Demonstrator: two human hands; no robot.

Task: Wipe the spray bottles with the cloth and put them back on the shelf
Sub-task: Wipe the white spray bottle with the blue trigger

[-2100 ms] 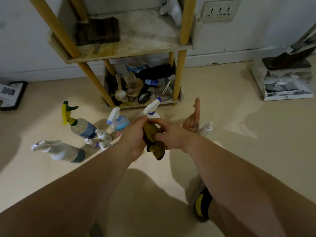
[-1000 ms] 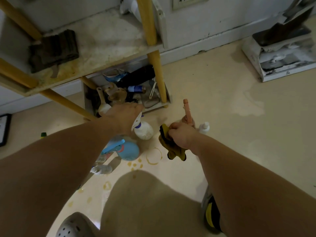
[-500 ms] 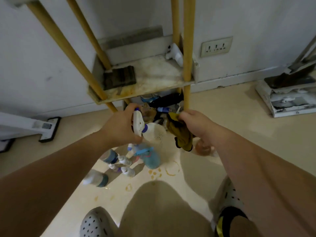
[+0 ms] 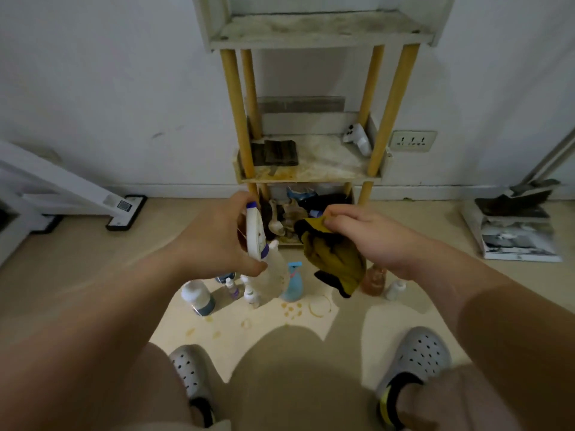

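I held a spray bottle (image 4: 259,241) in my left hand (image 4: 217,241), its white trigger head with a purple collar uppermost and its pale body below. A crumpled mustard-yellow cloth (image 4: 336,262) with dark patches hung from my right hand (image 4: 373,234), just beside it. On the floor (image 4: 93,275) beneath stood a blue bottle (image 4: 294,283), an amber bottle (image 4: 375,281) and a white bottle (image 4: 199,297) with a teal band. Behind them stood the stained shelf (image 4: 311,174) on yellow posts.

White spray bottle (image 4: 263,259) lifted off the floor in the left hand (image 4: 217,237), yellow cloth (image 4: 334,259) now dangling from the right hand (image 4: 367,234) alone, both raised before the shelf (image 4: 311,175).
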